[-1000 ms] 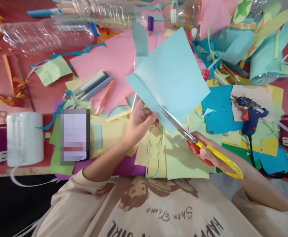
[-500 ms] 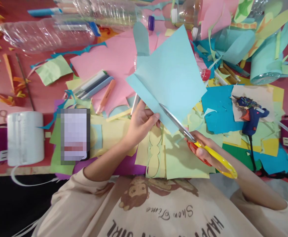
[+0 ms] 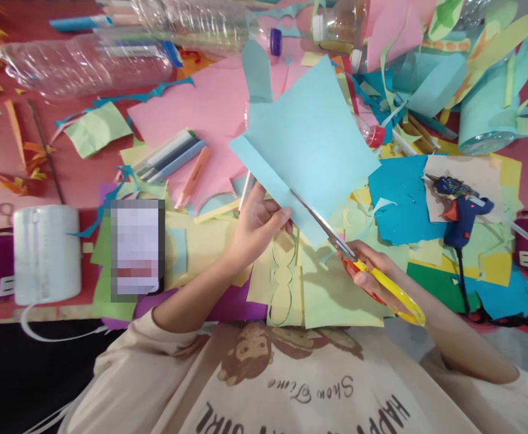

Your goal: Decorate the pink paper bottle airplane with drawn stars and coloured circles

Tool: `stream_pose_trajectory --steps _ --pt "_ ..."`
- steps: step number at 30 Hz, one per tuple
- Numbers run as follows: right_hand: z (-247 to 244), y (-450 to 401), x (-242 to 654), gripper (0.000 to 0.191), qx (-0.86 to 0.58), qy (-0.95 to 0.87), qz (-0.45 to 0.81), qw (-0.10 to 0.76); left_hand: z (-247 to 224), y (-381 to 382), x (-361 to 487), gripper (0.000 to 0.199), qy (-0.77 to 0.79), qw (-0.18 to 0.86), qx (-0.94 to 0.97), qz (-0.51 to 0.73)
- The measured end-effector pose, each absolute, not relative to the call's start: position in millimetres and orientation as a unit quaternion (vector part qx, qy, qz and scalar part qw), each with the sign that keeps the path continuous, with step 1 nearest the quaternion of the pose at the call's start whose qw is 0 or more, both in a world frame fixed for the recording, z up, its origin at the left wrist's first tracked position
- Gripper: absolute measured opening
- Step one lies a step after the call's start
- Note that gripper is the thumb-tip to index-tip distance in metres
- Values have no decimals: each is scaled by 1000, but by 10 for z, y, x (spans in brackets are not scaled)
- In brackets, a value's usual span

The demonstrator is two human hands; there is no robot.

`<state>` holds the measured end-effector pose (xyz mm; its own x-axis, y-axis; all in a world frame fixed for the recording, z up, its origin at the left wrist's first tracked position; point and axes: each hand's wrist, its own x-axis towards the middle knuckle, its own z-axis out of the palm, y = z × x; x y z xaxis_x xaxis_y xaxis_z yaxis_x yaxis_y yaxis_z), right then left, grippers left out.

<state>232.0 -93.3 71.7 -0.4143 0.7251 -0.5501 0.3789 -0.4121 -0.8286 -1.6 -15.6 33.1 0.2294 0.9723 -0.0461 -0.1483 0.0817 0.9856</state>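
While I watch from out here, I've got the light-blue paper sheet (image 3: 313, 135) up over the layered papers, its lower left edge pinched in my left hand (image 3: 261, 220), thumb towards the blades. My right hand (image 3: 370, 265) has its fingers wrapped round the red and yellow handles of the scissors (image 3: 343, 246), blades nearly together and running in along a narrow border of the sheet; whether that line is all cut or partly creased, I can't tell. The sheet looks light and fairly stiff, like craft card, so I'd expect it to span flat from one edge yet sag or twist at its far corners. It should crease easily under a hard squeeze, so a flat, gentle pinch near the border, clear of the blades, seems the best hold. The scissors look heavier and rigid, their glossy handles perhaps a little slick, best held through the loops. Just past the sheet's right corner, the red-capped bottle (image 3: 375, 136) sits close enough to snag it, I reckon.
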Motion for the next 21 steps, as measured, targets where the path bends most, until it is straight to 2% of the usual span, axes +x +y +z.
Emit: stream_pose_trajectory --steps 5,9,13,21 --pt "695 -936 2313 59 -528 -534 648 128 282 -161 -51 42 411 640 461 457" --pt "640 -961 2342 56 -521 -535 654 121 257 -131 -63 28 419 645 435 468" --pt "657 -955 2335 55 -518 -541 653 113 285 -101 -39 13 451 608 424 496" --pt "785 -912 2300 53 -523 -527 663 95 306 -131 -45 15 465 590 442 490"
